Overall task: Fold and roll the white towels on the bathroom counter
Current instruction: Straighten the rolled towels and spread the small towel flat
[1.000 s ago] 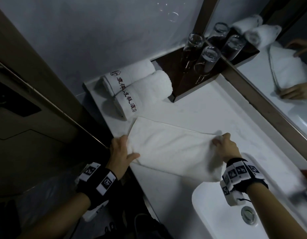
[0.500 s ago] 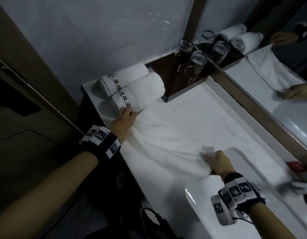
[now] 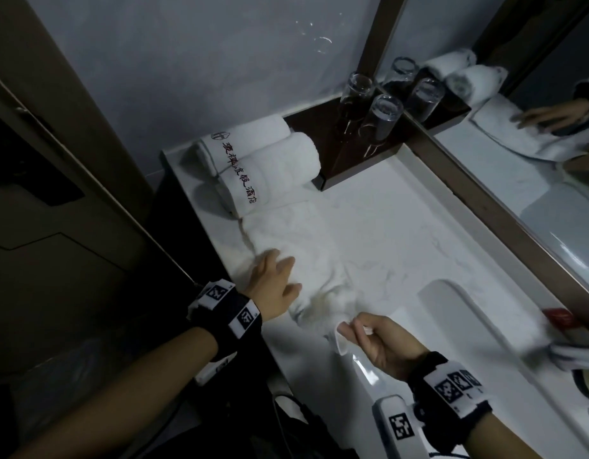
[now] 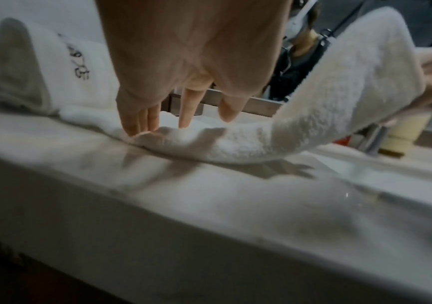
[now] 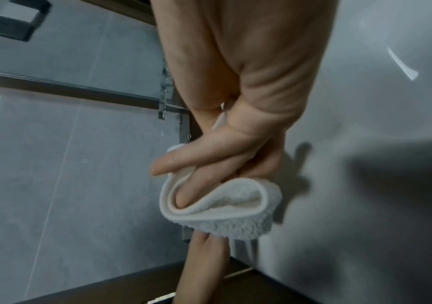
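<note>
A white towel, folded into a long strip, lies on the white counter and runs from the rolled towels toward the near edge. My left hand rests flat on its left side with straight fingers touching the cloth. My right hand pinches the strip's near end and holds it off the counter. In the right wrist view the towel's hem curls round my fingers. In the left wrist view the towel rises to the right. Two rolled towels with dark lettering lie at the back left.
A dark tray with upside-down glasses stands behind the rolls, against the mirror. The sink basin lies right of my right hand. A red item sits near the tap. A door is at the left.
My left hand has come back from beside the rolled towels and now lies flat on the strip. My right hand has lifted and turned the near end of the towel.
</note>
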Action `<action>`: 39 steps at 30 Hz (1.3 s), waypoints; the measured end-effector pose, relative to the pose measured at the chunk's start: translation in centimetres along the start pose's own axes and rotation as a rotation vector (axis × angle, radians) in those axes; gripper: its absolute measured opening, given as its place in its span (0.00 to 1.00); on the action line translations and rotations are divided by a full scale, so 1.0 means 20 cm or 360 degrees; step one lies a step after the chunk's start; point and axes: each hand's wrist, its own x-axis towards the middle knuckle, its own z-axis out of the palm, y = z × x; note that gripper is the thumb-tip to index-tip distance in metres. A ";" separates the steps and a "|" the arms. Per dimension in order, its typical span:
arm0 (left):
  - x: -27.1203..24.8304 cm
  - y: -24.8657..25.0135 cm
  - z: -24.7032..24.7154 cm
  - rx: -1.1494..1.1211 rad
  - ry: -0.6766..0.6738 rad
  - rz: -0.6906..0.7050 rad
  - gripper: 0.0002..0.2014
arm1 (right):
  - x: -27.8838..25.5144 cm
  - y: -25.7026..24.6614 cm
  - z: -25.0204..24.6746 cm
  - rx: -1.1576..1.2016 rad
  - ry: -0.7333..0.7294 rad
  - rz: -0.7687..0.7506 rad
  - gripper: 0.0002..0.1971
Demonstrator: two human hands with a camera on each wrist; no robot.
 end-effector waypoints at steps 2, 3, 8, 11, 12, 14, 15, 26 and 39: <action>0.02 -0.03 0.00 0.0117 -0.0122 0.0044 0.31 | 0.02 0.04 0.01 -0.0168 -0.0126 0.0046 0.17; 0.03 -0.05 -0.01 0.0190 -0.0177 0.0078 0.33 | 0.03 0.05 0.02 -0.0378 -0.0137 0.0040 0.13; 0.05 -0.13 -0.01 0.0263 -0.0218 0.0189 0.33 | 0.07 -0.01 -0.01 -0.1952 0.0262 -0.0353 0.17; 0.03 -0.11 0.00 0.0130 -0.0125 0.0118 0.34 | 0.09 -0.09 -0.01 -0.2474 0.0476 -0.0609 0.27; 0.02 -0.09 0.01 0.0042 -0.0043 0.0047 0.35 | 0.11 -0.12 -0.01 -0.2505 0.0550 -0.0697 0.27; 0.01 -0.07 0.00 -0.0231 0.0199 -0.0205 0.39 | 0.15 -0.18 0.02 -0.2404 0.0618 -0.0883 0.22; 0.01 -0.05 -0.01 -0.0436 0.0303 -0.0369 0.39 | 0.17 -0.20 0.05 -0.2316 0.0612 -0.0964 0.19; 0.18 0.09 -0.20 -0.0567 0.0058 0.0209 0.47 | 0.30 -0.23 0.19 -0.2061 0.0561 -0.1120 0.15; 0.04 0.05 0.01 -0.0578 0.0048 -0.0396 0.22 | 0.32 -0.31 0.08 -0.1803 0.0786 -0.1093 0.18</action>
